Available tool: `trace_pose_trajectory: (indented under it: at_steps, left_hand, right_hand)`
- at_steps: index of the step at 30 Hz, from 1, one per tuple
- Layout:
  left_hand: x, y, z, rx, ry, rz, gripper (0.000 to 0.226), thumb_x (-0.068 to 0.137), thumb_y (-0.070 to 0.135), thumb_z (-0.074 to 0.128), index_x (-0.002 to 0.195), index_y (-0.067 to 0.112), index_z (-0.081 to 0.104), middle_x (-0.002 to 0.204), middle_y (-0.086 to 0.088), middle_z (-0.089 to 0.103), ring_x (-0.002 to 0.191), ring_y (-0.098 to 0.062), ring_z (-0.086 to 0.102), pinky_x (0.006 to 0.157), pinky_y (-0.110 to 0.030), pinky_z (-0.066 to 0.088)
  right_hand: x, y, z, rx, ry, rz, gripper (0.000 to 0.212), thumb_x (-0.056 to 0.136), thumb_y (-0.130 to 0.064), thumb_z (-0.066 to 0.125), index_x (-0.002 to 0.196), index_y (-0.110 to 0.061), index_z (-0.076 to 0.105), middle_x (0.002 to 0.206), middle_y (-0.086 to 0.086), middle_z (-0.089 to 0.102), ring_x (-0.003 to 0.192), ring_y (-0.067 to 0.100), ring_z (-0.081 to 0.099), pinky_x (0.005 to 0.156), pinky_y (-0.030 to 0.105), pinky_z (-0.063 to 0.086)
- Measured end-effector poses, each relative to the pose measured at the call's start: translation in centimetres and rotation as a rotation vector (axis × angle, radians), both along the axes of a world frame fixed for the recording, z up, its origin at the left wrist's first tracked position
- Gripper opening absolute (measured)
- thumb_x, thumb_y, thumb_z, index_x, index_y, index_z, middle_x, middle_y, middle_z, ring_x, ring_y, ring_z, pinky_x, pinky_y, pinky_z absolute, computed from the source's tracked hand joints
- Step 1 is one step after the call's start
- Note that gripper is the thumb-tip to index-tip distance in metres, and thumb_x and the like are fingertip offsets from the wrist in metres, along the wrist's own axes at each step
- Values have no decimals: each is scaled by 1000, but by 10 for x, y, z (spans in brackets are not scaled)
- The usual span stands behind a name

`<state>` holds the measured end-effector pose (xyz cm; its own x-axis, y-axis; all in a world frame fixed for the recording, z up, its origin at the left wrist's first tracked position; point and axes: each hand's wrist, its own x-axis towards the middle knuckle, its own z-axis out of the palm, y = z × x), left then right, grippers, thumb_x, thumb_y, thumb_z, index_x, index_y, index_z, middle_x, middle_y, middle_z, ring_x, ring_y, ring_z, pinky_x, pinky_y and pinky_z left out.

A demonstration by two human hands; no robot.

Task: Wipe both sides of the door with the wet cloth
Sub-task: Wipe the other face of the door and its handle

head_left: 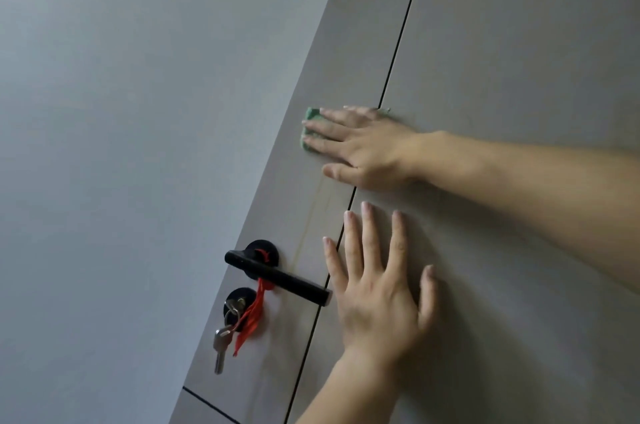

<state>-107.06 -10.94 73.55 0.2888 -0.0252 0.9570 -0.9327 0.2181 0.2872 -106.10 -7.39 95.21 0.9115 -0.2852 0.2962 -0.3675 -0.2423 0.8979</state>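
In the head view, the grey-brown door (502, 59) filled the right side of the frame, tilted, with a pale grey wall (121, 111) to its left. A thin dark groove (401, 32) ran down the door's face, parallel to its left edge.

The right hand (363, 146) reached in from the right and lay flat on the door, fingers straight and close together, pointing toward the door's edge. It pressed the green cloth (311, 115) against the door. Only the cloth's end showed past the fingertips, in the strip between the groove and the edge, well above the handle (277, 274). The thumb lay out flat below the fingers, on the bare door.

The left hand (377, 288) came up from the bottom, palm flat on the door just below the right hand, fingers spread wide and pointing up, holding nothing. Its little finger lay near the groove, just beside the handle's tip.

The black lever handle sat near the door's edge. Below it was a round black lock (239, 305) with keys (221, 344) hanging from it, and a red ribbon (251, 316) hung from the handle, over the lock.
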Motion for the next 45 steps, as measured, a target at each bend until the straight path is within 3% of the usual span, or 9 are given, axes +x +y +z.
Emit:
trace_pose_trajectory:
  at_steps: [6,11,16,23,28,33,36,41,45]
  left_hand:
    - [-3,-1,1,-1,29,-15,75,92,57,40,160,26,32,170,-10,18,159,-29,8,123,-58,9]
    - [0,-1,0,19,32,-22,75,94,58,36,161,26,29,171,-10,13,159,-29,5,124,-59,7]
    - [-2,1,-1,40,39,-58,76,95,59,31,163,27,23,172,-8,7,160,-26,-2,126,-55,1]
    - [-2,5,-1,79,29,-79,77,95,61,27,164,28,18,172,-7,2,159,-24,-7,127,-52,-5]
    - [-6,7,2,81,49,-82,77,94,60,26,164,28,17,173,-6,1,159,-23,-8,127,-52,-6]
    - [-5,9,2,93,37,-71,77,95,60,25,164,27,17,173,-7,1,159,-24,-9,127,-52,-6]
    - [-4,11,2,106,35,-78,77,95,61,23,164,28,14,173,-6,-3,159,-22,-12,127,-50,-9]
    - [-2,10,-1,81,32,-76,77,95,60,26,164,25,20,173,-8,2,159,-23,-8,127,-52,-5]
    - [-7,15,3,121,38,-102,78,93,57,24,164,24,19,172,-10,-2,158,-23,-13,126,-55,-8]
  right_hand:
    - [11,4,57,-75,-339,-18,66,106,-57,19,164,-28,4,171,-6,-9,157,18,-9,126,41,-5]
    - [-61,0,16,-80,-161,-5,74,95,-64,8,162,-33,2,170,-10,-9,157,15,-7,125,39,-3]
    - [-136,10,67,-146,-619,-90,81,91,-62,8,163,-27,8,171,-6,-4,157,20,-2,125,42,3]
    - [-187,6,-31,-83,28,-24,68,99,-55,21,159,-26,31,168,1,24,154,27,23,124,44,14]
    - [-171,15,35,-97,-551,-66,86,86,-64,4,164,-28,9,171,-4,-3,158,22,-2,125,40,0]
    - [-105,8,-13,18,-225,-3,61,107,-50,20,163,-30,7,171,-8,-7,157,16,-9,125,40,-7]
    - [-80,12,-2,56,-269,17,59,108,-48,23,163,-31,12,171,-8,-5,157,15,-9,125,40,-7]
    - [-161,12,-39,-40,-54,-7,72,96,-57,8,162,-31,13,171,-7,1,158,19,0,124,36,-5]
    - [-242,20,45,-115,-528,-123,77,91,-60,10,163,-31,3,171,-6,-8,158,20,-5,125,39,0]
